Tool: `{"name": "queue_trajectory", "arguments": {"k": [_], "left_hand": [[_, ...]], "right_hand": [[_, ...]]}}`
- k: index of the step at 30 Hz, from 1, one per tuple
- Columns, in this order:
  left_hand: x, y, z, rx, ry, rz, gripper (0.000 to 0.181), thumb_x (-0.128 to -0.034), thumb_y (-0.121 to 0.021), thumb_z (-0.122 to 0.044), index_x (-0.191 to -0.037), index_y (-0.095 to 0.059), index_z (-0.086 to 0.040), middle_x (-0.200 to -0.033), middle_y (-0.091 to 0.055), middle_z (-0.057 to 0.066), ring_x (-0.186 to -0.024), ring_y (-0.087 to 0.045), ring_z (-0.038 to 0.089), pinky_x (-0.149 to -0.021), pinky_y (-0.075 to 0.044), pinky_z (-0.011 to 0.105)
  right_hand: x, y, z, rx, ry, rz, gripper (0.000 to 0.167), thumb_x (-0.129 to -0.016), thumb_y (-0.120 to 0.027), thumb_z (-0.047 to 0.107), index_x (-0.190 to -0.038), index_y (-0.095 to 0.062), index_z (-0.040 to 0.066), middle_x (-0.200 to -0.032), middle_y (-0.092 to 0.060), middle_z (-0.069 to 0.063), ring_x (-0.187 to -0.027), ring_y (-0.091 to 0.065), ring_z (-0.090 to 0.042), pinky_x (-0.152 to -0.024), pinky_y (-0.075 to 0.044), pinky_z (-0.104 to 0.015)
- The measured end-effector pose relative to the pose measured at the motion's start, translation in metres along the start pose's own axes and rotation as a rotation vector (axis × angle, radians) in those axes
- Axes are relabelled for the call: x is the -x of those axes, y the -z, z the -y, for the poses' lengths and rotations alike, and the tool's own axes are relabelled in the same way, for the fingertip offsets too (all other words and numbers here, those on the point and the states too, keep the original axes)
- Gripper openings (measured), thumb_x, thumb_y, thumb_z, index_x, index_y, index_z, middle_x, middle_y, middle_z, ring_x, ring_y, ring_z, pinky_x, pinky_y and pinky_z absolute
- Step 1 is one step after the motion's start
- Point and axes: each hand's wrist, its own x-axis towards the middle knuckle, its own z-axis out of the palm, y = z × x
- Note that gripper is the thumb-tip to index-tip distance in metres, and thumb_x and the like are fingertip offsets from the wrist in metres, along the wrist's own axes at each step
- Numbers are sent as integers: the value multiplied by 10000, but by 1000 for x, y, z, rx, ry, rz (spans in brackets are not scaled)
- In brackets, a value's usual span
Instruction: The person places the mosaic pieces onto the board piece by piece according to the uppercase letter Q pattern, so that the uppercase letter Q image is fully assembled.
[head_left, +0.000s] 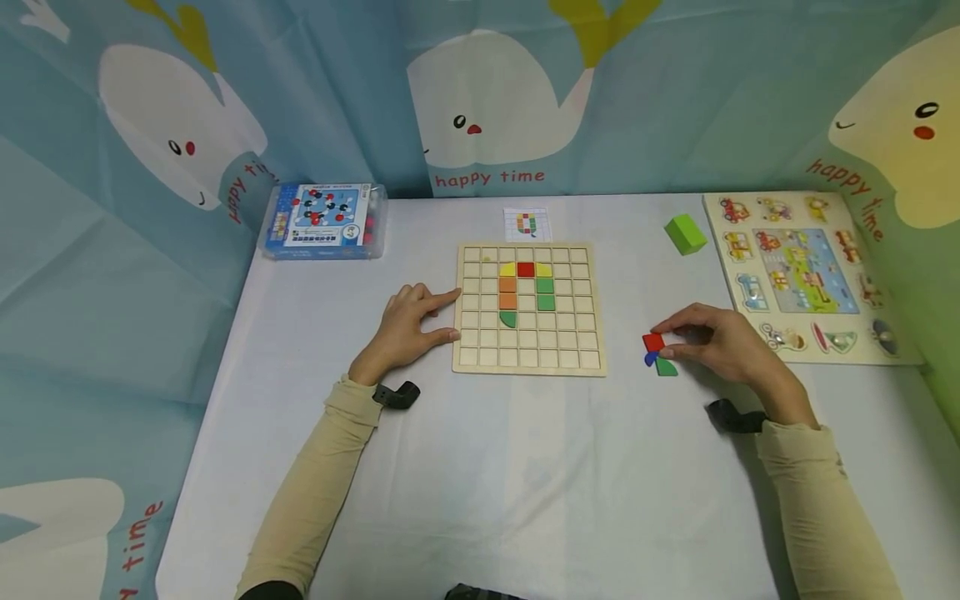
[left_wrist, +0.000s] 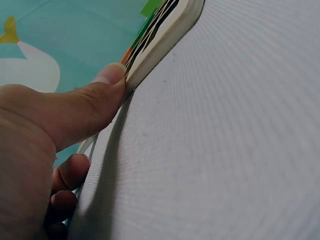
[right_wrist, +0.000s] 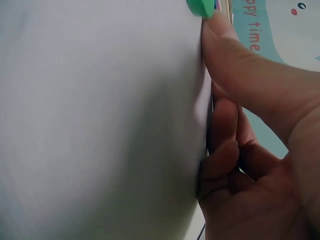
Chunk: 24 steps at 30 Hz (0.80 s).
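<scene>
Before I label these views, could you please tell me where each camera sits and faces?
Head: worn on the head, facing forward and down at the gridded wooden board; left hand, right hand and beige sleeves show.
Left wrist: on that wrist, facing the board's edge; left fingers show.
Right wrist: on that wrist, facing the white tablecloth and green quarter-circle piece; right fingers show.
Shared: head and left wrist show the left hand touching the board.

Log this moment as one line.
left hand: touches left edge of board | right hand: pinches red square | near it: blue piece, green piece | board: some cells filled | card: beyond board
</scene>
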Motion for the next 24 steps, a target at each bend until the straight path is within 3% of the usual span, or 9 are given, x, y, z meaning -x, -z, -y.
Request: {"name": "queue_trajectory", "arguments": {"k": [12, 19, 24], "left_hand": [[0, 0, 0, 0, -1, 2, 723, -887, -862, -370, -1542, -585, -237, -938, -476, 37, -879, -366, 212, -845, -260, 376], [-1, 0, 1, 0, -13, -4, 719, -892, -860, -369, -1542, -584, -233, -944, -486, 41, -870, -370, 211, -842, -262, 379], [0, 1, 0, 8, -6, -1, 713, -895, -859, -367, -1540, -587, -236, -944, -485, 41, -871, -367, 214, -843, -258, 377]], "right_hand": [[0, 1, -2, 1, 32, 8, 332, -828, -894, 26, -1137, -795, 94, -1108, -742, -115, -929, -563, -10, -837, -405, -25], [1, 3, 6, 27, -27, 26, 290, -888, -856, 64, -1163, -765, 50, -1114, -744, -134, -924, -605, -70, -811, -405, -6], [-2, 9, 8, -9, -41, 9, 271, -909, -833, 52, -1172, -768, 51, -1058, -767, -145, -844, -645, -78, -762, -444, -44]]}}
